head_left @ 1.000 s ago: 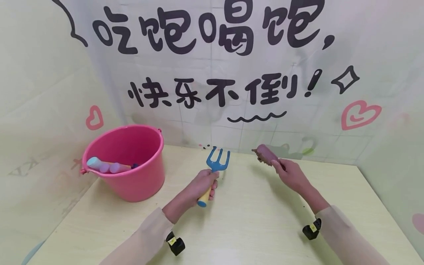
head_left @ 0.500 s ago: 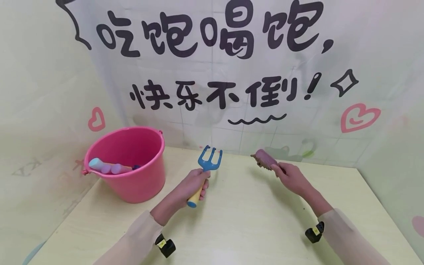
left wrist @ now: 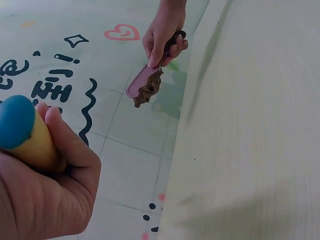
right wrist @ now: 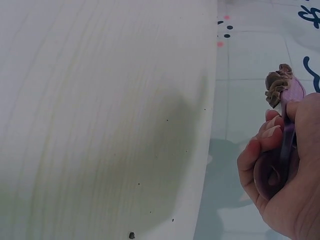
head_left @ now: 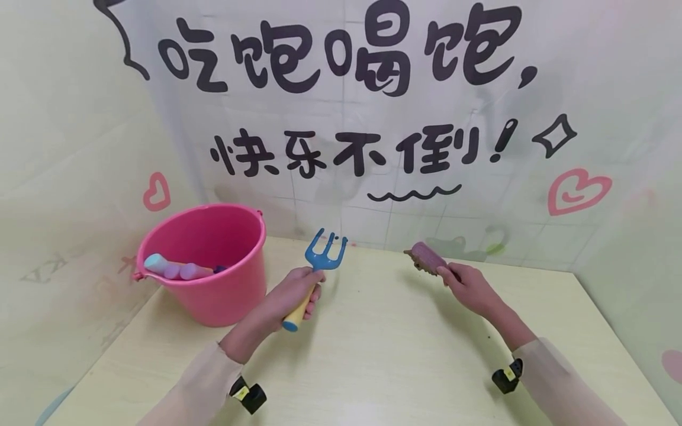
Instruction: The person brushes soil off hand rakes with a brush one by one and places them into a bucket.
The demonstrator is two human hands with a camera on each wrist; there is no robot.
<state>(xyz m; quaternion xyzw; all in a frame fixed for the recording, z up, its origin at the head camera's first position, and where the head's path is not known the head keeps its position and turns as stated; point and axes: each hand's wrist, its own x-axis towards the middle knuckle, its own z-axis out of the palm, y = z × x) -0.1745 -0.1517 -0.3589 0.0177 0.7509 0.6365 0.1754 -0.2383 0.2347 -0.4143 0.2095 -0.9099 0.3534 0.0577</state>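
In the head view my left hand grips the yellow handle of a hand fork, its blue tines pointing up and away. The left wrist view shows the handle's blue end above the curled fingers. On the right, my right hand holds a purple oval-headed tool above the table, its head pointing to the left and away. A brown, lumpy mass covers one side of the tool's head. Its dark purple handle has a looped end, visible in the right wrist view.
A pink bucket stands at the left of the pale table, with a light-blue-ended, purple and yellow item inside. Behind the table a printed sheet forms the wall. Small dark specks lie on the tabletop.
My left hand has moved leftward with the hand fork, away from the purple tool and closer to the bucket. The right hand has stayed nearly in place, keeping its hold.
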